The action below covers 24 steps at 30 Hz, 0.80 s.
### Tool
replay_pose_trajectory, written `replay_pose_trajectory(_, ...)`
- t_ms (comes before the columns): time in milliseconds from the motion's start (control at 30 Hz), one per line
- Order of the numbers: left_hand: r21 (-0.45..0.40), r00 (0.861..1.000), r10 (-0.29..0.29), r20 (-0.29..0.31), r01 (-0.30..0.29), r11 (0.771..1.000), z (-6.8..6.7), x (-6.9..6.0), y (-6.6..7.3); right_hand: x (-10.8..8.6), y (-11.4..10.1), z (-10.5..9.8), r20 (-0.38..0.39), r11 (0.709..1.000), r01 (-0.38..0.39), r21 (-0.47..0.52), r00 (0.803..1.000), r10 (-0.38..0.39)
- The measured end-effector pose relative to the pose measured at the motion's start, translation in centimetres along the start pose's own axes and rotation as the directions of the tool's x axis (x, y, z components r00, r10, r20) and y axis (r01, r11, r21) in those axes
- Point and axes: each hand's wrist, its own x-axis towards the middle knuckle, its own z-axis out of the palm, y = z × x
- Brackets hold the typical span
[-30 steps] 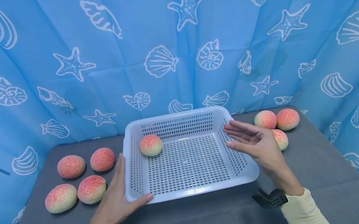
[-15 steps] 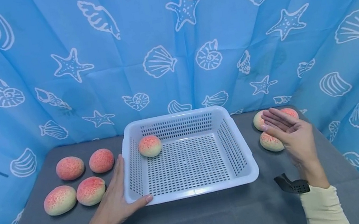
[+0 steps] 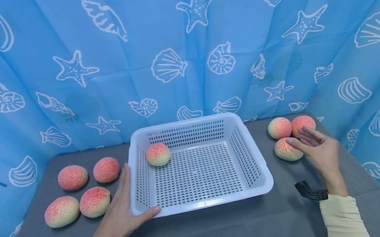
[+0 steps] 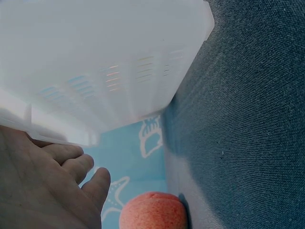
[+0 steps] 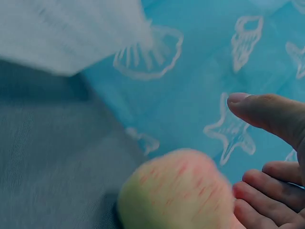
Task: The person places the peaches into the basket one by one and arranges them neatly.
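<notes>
Counting one peach lying inside the perforated basket, toward its far-left corner; seven are lying outside, four peaches left of it, three peaches right. Left grip is resting straight-fingered along its left wall; right grip is hovering spread, unladen, beside the three peaches.

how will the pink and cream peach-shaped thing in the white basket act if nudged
The rounded, speckled pink-and-cream peach-shaped thing may roll or rock, since its sides curve. It should probably stay inside, as the white perforated plastic basket rises around it.
</notes>
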Motion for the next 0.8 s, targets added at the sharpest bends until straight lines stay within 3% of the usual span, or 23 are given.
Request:
replay_pose_trajectory(100, -0.002, 1.000, 0.014, -0.004, -0.014, 1.000, 0.0, 0.0, -0.1, 0.2, 1.1, -0.1, 0.003, 0.993, -0.007, -0.121, 1.000, 0.007)
replay_pose_trajectory(267, -0.005, 1.000, 0.029, -0.010, -0.029, 1.000, 0.0, -0.1, -0.2, 0.5, 1.8, -0.2, 0.022, 0.971, -0.066, -0.230, 0.997, 0.073)
replay_pose_trajectory(600, -0.003, 1.000, 0.022, -0.007, -0.022, 1.000, 0.0, -0.1, -0.1, 0.7, 3.1, -0.6, 0.105, 0.937, -0.120, -0.328, 0.981, 0.162)
replay_pose_trajectory(800, -0.002, 1.000, 0.013, -0.006, -0.013, 1.000, 0.0, -0.1, 0.0, 0.9, 4.0, -0.8, 0.146, 0.935, -0.129, -0.330, 0.972, 0.185)
